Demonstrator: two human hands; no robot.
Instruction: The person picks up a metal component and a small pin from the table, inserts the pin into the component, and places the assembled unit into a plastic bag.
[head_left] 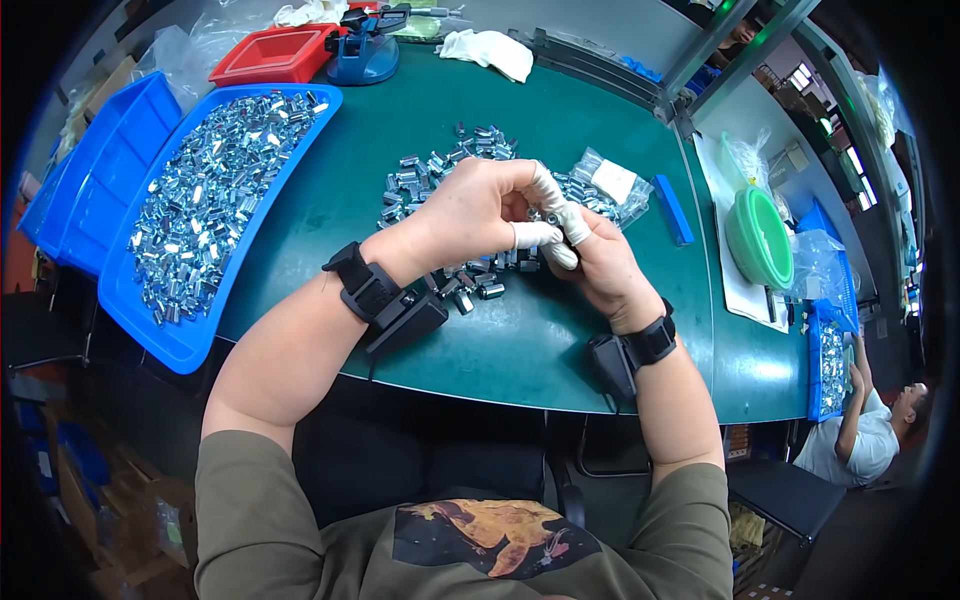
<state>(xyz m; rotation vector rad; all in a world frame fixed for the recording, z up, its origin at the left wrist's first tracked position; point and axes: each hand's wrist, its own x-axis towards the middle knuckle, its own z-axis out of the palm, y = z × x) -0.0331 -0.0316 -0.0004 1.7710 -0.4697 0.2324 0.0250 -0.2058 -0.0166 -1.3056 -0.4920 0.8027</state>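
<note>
1. The largest thing is the green bench (600, 120), spreading in front of the seated person.
2. On its left lies a long blue tray (185, 352), heaped with shiny metal parts (205, 205); a deeper blue bin (100, 180) stands just beside its outer edge.
3. A loose pile of similar cylinders (410, 180) covers the middle of the bench, partly hidden by the hands.
4. A red tray (265, 75) sits beyond the blue tray's far end, and a green bowl (742, 240) stands well off to the right.
5. The left hand (475, 210) and right hand (605, 262) meet above the pile, with white covers on several fingertips.
6. A clear bag (632, 210) with a white label lies beyond the right hand, near a blue bar (673, 210).
7. Smallest are the small metal pieces (552, 219) between the hands: both sets of fingers are nearly closed, pinching them; which piece each grips is hidden.
</note>
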